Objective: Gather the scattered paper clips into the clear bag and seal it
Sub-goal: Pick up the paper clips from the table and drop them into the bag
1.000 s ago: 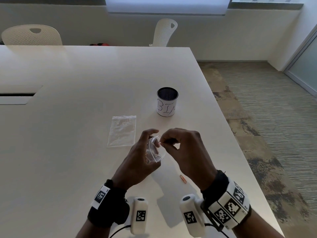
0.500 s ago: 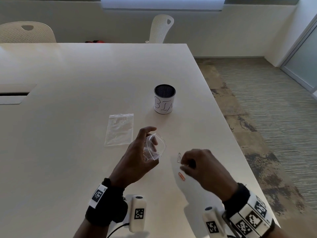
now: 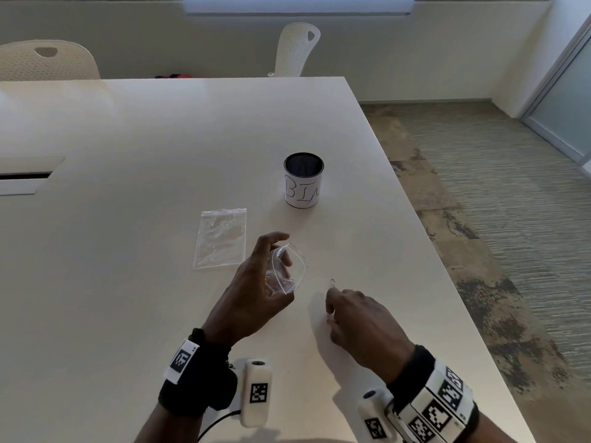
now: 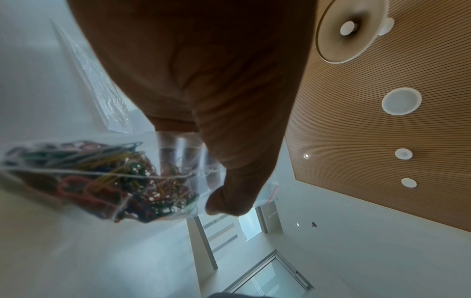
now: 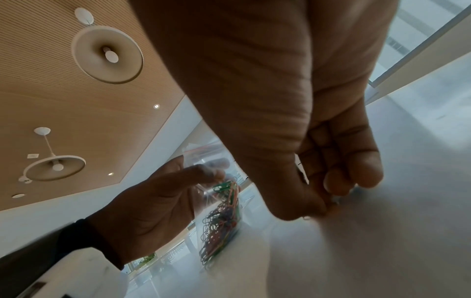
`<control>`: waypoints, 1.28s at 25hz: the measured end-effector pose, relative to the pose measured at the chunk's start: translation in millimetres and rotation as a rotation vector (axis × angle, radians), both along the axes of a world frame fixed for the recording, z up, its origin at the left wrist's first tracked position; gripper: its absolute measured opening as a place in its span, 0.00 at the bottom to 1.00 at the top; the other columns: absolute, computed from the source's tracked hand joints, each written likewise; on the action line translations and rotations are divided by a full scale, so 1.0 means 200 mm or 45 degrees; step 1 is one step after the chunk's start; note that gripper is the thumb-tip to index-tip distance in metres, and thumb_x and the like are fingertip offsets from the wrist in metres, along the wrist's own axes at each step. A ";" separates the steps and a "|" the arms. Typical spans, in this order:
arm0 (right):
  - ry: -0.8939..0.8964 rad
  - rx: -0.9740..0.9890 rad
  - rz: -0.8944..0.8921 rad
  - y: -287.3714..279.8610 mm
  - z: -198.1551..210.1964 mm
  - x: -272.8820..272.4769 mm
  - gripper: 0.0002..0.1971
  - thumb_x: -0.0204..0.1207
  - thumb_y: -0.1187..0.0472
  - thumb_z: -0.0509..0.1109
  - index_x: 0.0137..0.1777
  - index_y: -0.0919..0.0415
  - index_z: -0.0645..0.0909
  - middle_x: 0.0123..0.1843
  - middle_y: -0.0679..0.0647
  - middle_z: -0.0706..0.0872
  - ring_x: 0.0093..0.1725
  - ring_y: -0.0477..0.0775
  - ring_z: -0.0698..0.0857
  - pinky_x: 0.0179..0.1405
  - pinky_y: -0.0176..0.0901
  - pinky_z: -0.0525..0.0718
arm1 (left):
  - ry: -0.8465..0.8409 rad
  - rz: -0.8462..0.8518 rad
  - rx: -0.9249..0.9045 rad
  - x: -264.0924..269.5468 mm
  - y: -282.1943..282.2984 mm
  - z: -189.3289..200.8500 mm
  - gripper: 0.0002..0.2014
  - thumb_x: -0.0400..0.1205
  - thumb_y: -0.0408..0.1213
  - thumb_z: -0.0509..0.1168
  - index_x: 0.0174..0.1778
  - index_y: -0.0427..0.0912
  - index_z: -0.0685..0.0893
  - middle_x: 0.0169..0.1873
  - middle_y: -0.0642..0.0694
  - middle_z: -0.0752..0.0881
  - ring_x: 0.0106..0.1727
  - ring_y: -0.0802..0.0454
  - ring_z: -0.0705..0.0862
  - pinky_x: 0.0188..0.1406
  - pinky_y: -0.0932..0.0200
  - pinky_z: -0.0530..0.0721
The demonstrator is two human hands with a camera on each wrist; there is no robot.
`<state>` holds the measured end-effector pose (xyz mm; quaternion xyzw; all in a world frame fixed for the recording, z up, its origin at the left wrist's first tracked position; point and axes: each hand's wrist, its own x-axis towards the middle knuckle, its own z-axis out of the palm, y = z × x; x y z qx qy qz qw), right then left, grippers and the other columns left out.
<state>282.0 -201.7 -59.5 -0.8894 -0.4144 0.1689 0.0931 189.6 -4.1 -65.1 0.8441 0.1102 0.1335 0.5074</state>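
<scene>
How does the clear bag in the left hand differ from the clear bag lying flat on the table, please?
The clear plastic bag in the left hand is lifted off the white table, its mouth open; the clear plastic zip bag on the table lies flat. The held bag bulges with coloured paper clips; no clips show in the flat one. Both are small and transparent.

Head view dim, flat daylight from window strip [image 3: 297, 3] at far wall; soft sheen on table [image 3: 128, 129] toward its far edge. Soft shadows fall toward near edge under left hand [image 3: 256, 292] and right hand [image 3: 361, 321]. Wide-angle bowing at frame edges. Wrist views: palms close, dark, out of focus; motion blur on clear bag [image 4: 89, 177]; ceiling lamp [image 5: 107, 54] sharp, no glare.
</scene>
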 end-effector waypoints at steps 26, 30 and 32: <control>0.225 1.205 -0.019 0.22 0.24 0.01 0.07 0.80 0.67 0.78 0.53 0.57 0.94 0.49 0.45 0.96 0.48 0.37 0.93 0.54 0.33 0.90 | 0.017 0.056 0.023 -0.01 -0.01 0.03 0.41 0.77 0.28 0.79 0.80 0.58 0.68 0.60 0.55 0.86 0.56 0.51 0.90 0.58 0.50 0.92; 0.077 1.080 -0.049 0.15 0.19 0.15 0.06 0.79 0.68 0.78 0.52 0.60 0.94 0.47 0.48 0.95 0.45 0.42 0.92 0.51 0.35 0.90 | 0.015 0.063 0.045 -0.01 0.00 0.02 0.41 0.76 0.29 0.79 0.81 0.58 0.68 0.56 0.54 0.85 0.54 0.51 0.89 0.57 0.48 0.92; 0.014 0.895 -0.040 0.09 0.13 0.25 0.09 0.79 0.71 0.77 0.52 0.59 0.94 0.49 0.48 0.94 0.44 0.45 0.92 0.51 0.44 0.92 | 0.015 0.065 0.046 -0.01 0.00 0.02 0.41 0.76 0.29 0.79 0.80 0.59 0.68 0.55 0.54 0.85 0.54 0.51 0.89 0.57 0.48 0.92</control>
